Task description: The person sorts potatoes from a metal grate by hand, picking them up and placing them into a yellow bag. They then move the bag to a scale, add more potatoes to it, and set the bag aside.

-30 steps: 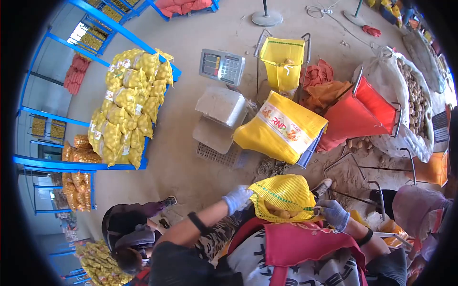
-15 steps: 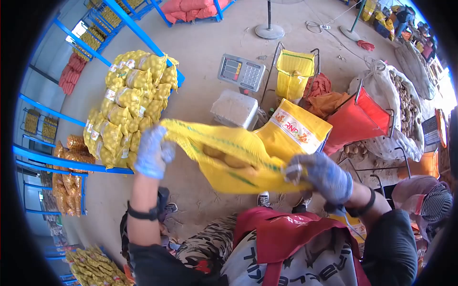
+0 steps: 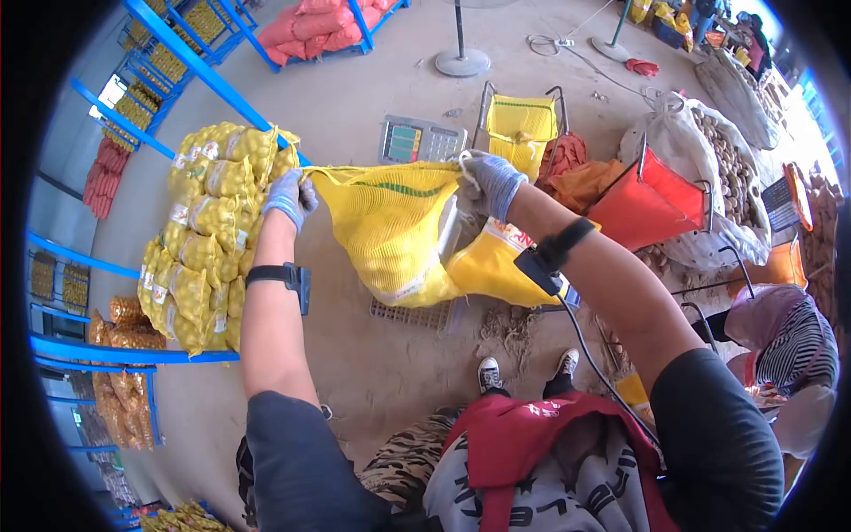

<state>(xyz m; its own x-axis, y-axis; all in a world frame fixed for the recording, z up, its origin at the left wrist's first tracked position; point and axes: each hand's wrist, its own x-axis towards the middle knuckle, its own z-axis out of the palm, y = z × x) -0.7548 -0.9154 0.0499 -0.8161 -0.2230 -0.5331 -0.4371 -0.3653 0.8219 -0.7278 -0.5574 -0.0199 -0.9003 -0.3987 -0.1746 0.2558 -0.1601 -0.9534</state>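
A yellow mesh bag (image 3: 383,226) hangs with its top edge stretched between my two gloved hands. Round, potato-like lumps fill its lower part, and a green stripe runs below the rim. My left hand (image 3: 291,199) is closed on the left corner of the rim. At the right corner, my right hand (image 3: 496,182) grips the rim, with a whitish tie or ring by its fingers. Just right of the bag's bottom lies a yellow printed bag (image 3: 496,266). Behind the stretched rim stands a scale display (image 3: 419,142), its lower part hidden.
Stacked full yellow bags (image 3: 208,230) rest by a blue rack (image 3: 97,355) at left. Wire stands hold a yellow bag (image 3: 521,124) and a red bag (image 3: 651,208). A plastic crate (image 3: 412,315) sits below my bag. Another person (image 3: 789,341) is at right.
The mesh bag has swung from lying sideways to hanging down, its contents now at the bottom. Both hands have moved forward and away from my body, with the arms straighter.
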